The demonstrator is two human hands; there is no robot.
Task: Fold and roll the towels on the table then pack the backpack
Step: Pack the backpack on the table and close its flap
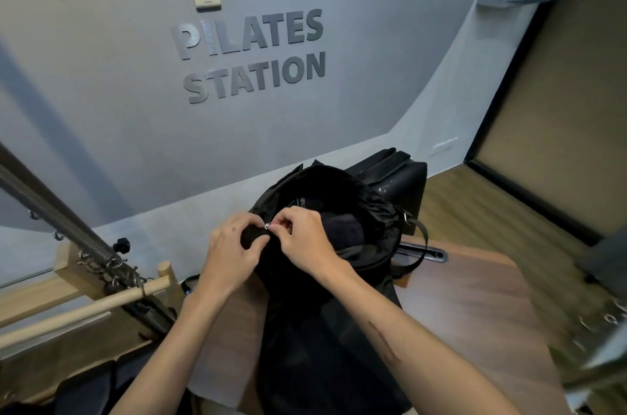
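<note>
Backpack (pixel 325 329), black, sits closest to me on the wooden surface (pixel 475 312), mouth open and facing up. Dark rolled towel (pixel 342 228) visible inside the opening. Behind it, a second black bag (pixel 400 177) against the grey wall with the PILATES STATION lettering (pixel 251 54). Left hand (pixel 234 251) grips the near rim fabric, fingers curled round it. Right hand (pixel 302 238) meets it at the rim; its fingers pinch the small silver zipper pull (pixel 267 226). Wooden bar (pixel 78 309) off to my left.
</note>
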